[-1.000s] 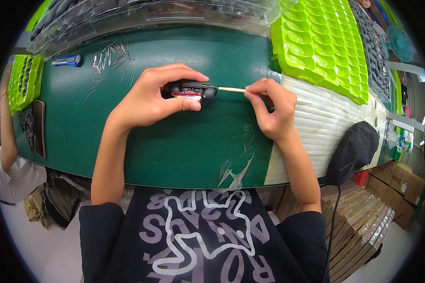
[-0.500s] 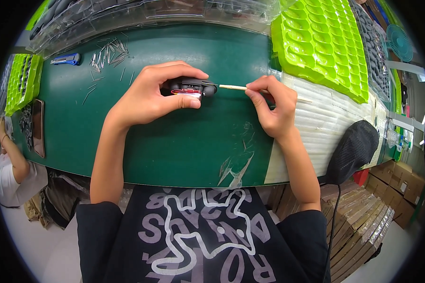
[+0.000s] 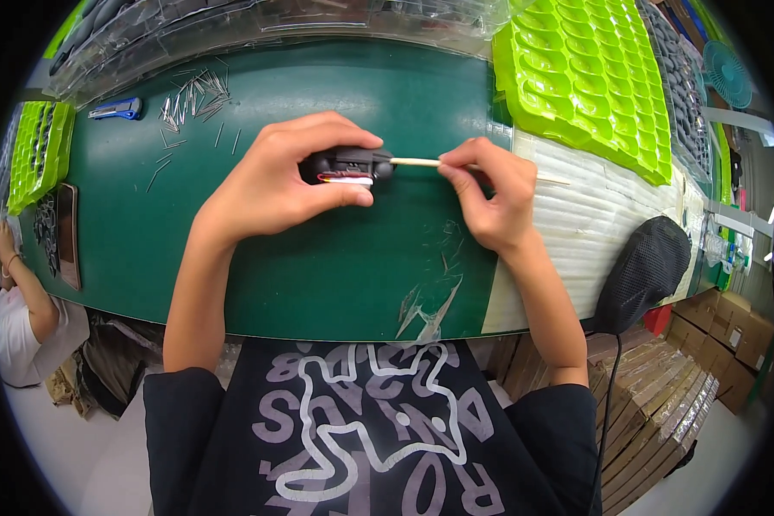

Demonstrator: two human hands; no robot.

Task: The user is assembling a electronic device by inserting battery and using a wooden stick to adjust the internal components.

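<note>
Above the middle of the table, my left hand (image 3: 275, 176) is closed round a small dark plastic device (image 3: 348, 161). Red wires and a white part show in the device's near side. Between thumb and fingers, my right hand (image 3: 494, 189) pinches a thin pale stick (image 3: 416, 162), held almost level. The stick's left tip meets the device's right end; whether it goes inside cannot be seen. Its other end sticks out past my right hand. Thin metal pins (image 3: 199, 96) lie loosely heaped on the table, to the far left of my left hand.
A blue utility knife (image 3: 116, 109) and a phone (image 3: 68, 236) lie on the green table (image 3: 318, 275). Bright green moulded trays (image 3: 585, 82) stand far right, beside white foam sheeting (image 3: 559, 232). Plastic scraps (image 3: 430, 314) lie near the front edge. A black mesh cover (image 3: 643, 275) sits right.
My right hand has shifted slightly left, closing the gap between the stick's tip and the device. The device has turned a little in my left hand.
</note>
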